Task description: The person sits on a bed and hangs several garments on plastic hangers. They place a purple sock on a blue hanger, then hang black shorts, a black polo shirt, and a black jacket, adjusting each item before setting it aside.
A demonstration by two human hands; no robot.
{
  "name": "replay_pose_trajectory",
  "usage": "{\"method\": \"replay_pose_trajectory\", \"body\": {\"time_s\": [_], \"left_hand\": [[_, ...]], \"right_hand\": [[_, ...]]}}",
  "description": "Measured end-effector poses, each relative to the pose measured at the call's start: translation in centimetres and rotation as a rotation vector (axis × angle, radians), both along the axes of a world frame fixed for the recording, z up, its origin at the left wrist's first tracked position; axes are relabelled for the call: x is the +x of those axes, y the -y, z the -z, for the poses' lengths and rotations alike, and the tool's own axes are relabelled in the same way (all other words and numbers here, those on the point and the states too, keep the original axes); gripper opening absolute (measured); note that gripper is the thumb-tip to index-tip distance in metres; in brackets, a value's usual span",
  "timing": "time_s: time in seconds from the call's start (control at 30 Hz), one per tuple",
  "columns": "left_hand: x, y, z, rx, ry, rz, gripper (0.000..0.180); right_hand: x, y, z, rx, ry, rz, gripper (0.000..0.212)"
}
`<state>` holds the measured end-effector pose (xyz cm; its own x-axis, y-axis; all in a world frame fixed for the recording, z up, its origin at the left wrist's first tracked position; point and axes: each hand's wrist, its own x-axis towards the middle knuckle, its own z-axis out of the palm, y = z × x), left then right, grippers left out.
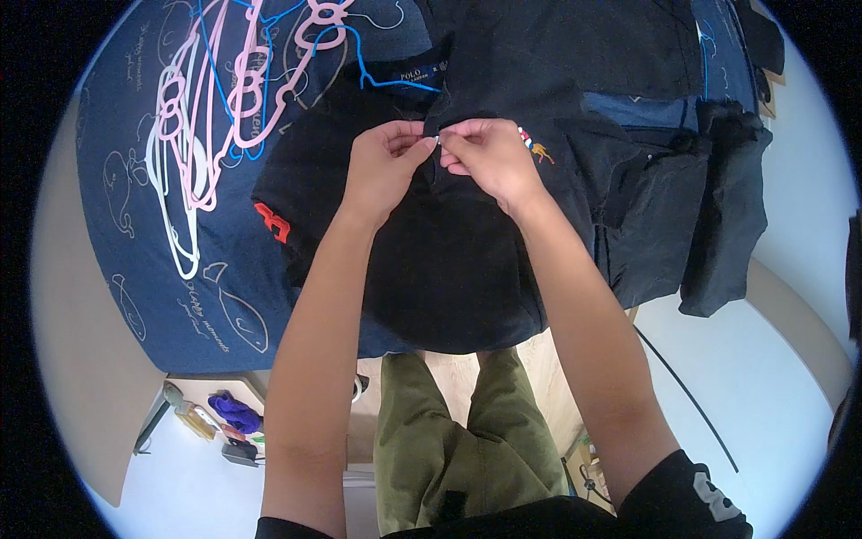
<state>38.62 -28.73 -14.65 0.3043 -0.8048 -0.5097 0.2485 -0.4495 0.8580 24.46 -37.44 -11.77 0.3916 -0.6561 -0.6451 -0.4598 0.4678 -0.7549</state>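
A black polo shirt (449, 260) lies flat on a dark blue bedspread (135, 207), collar away from me, with a blue hanger (377, 76) at its neck. My left hand (386, 166) and my right hand (485, 157) meet at the shirt's front placket just below the collar. Both pinch the fabric, and a small pale button shows between their fingertips. A red patch (272, 222) marks the shirt's left sleeve and a small coloured emblem (536, 148) sits beside my right hand.
Pink, white and blue hangers (215, 108) lie piled on the bedspread to the left. More dark garments (682, 207) are spread to the right, hanging over the bed edge. Below are my green trousers (449, 440), a wooden floor and small items (224, 418) on a low surface.
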Motion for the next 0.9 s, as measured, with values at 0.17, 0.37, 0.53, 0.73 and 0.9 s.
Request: {"method": "replay_pose_trajectory", "body": {"time_s": [0.17,0.37,0.53,0.73,0.9], "left_hand": [[0.0,-0.3,-0.2,-0.024,-0.026,0.024,0.023],[-0.6,-0.9,0.6,-0.05,0.181,0.04,0.021],[-0.8,-1.0,1.3,-0.054,0.234,-0.013,0.021],[-0.7,-0.7,0.3,-0.001,0.345,0.067,0.019],[-0.8,-0.8,1.0,-0.005,0.308,0.01,0.021]], "right_hand": [[-0.3,0.1,0.4,-0.029,-0.029,-0.067,0.018],[-0.5,-0.5,1.0,-0.079,-0.043,-0.089,0.018],[-0.2,-1.5,2.0,-0.185,-0.08,-0.091,0.019],[-0.6,-1.4,2.8,-0.203,-0.055,-0.061,0.019],[-0.7,-1.1,3.2,-0.256,-0.132,-0.237,0.018]]}}
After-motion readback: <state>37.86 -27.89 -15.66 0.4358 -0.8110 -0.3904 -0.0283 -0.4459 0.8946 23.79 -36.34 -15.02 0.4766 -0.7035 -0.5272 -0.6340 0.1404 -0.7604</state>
